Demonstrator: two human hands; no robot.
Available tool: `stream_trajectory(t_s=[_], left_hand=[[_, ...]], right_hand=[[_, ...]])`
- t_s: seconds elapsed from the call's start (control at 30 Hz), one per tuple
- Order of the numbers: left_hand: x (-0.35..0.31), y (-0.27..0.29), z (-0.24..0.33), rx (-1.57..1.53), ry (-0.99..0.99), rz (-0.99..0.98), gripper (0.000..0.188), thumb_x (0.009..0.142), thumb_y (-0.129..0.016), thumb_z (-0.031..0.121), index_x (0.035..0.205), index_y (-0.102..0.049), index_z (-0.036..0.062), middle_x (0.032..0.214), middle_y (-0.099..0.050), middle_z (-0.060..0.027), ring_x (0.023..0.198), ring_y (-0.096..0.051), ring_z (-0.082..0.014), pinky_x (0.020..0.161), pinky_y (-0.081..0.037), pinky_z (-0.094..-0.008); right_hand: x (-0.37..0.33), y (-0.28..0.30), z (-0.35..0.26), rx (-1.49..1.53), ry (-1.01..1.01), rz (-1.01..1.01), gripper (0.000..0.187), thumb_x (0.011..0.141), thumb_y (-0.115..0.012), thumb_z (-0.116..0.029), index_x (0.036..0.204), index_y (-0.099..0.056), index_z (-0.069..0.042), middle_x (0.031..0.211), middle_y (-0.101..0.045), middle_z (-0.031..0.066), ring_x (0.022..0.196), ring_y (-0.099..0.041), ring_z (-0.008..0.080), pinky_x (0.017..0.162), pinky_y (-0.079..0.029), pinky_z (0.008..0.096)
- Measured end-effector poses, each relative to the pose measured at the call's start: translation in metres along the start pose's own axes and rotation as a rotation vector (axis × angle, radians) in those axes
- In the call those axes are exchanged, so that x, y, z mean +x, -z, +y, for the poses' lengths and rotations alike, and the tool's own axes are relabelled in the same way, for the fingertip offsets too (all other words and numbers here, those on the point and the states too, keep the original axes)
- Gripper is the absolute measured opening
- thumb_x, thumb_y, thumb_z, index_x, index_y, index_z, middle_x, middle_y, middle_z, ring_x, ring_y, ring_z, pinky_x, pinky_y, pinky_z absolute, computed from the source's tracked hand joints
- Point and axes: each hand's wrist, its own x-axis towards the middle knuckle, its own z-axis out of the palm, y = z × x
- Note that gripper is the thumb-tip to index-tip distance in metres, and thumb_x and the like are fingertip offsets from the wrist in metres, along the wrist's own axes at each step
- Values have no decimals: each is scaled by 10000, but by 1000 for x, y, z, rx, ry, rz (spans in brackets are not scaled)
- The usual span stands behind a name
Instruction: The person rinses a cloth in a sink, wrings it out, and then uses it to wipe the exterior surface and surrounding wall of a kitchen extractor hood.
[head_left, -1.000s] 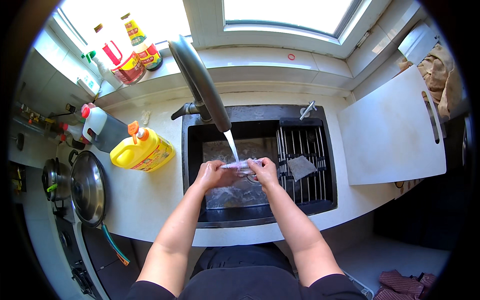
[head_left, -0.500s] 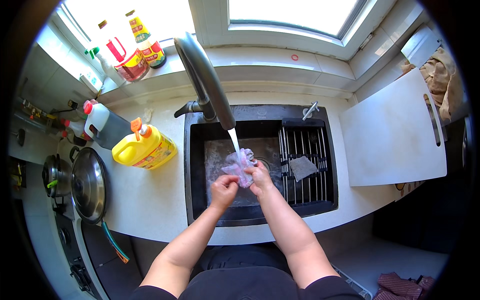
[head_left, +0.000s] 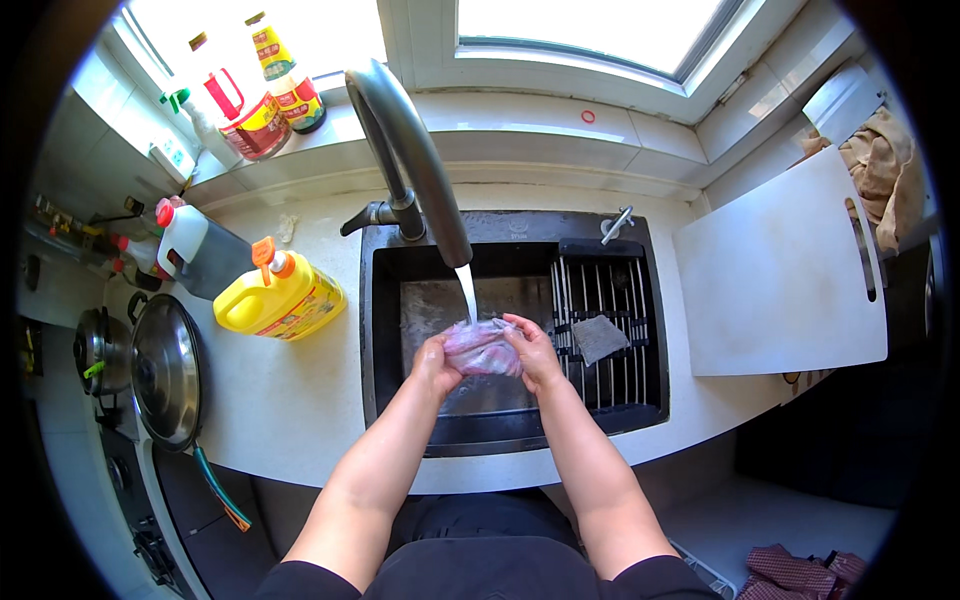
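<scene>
Under the running tap (head_left: 440, 190), a crumpled pink, white and lilac cloth (head_left: 482, 350) is spread between my two hands, above the basin of the dark sink (head_left: 420, 440). The water falls onto its far edge. My left hand (head_left: 436, 364) grips the cloth's left end, fingers curled behind it. At the other end, my right hand (head_left: 536, 354) pinches it with the thumb on top. Some fingertips are hidden by the cloth.
A metal rack (head_left: 610, 385) with a grey scouring pad (head_left: 600, 340) spans the sink's right side. Left stand a yellow detergent jug (head_left: 285, 300), a dark-filled jug (head_left: 210, 250) and a lidded pan (head_left: 165, 370). A white cutting board (head_left: 780, 270) lies right.
My left hand has moved up and taken hold of the cloth's left end. The cloth, bunched and hanging before, is now stretched sideways between both hands.
</scene>
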Motion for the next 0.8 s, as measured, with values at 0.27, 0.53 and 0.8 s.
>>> stream_trajectory(t_s=[0.27, 0.53, 0.8], left_hand=[[-2, -9, -8, 9, -81, 40, 313, 861, -446, 289, 1043, -527, 48, 1039, -577, -121, 996, -544, -285, 880, -418, -470], [12, -17, -29, 293, -400, 261, 424, 930, -441, 418, 1032, -533, 16, 889, -582, -83, 788, -549, -164, 679, -455, -307], [19, -8, -29, 466, -384, 401, 395, 938, -442, 353, 987, -567, -18, 895, -600, -111, 792, -574, -189, 671, -464, -327]], right_hand=[[11, -44, 9, 147, -229, 59, 564, 885, -405, -575, 1066, -545, -59, 983, -592, 42, 856, -569, 164, 753, -456, 320], [15, -67, 15, -677, 431, 296, 404, 892, -497, -371, 787, -598, 5, 784, -598, 230, 759, -562, 414, 663, -435, 440], [13, -60, 26, -616, 217, 364, 411, 886, -489, -397, 760, -590, -18, 725, -601, 216, 717, -581, 401, 625, -440, 443]])
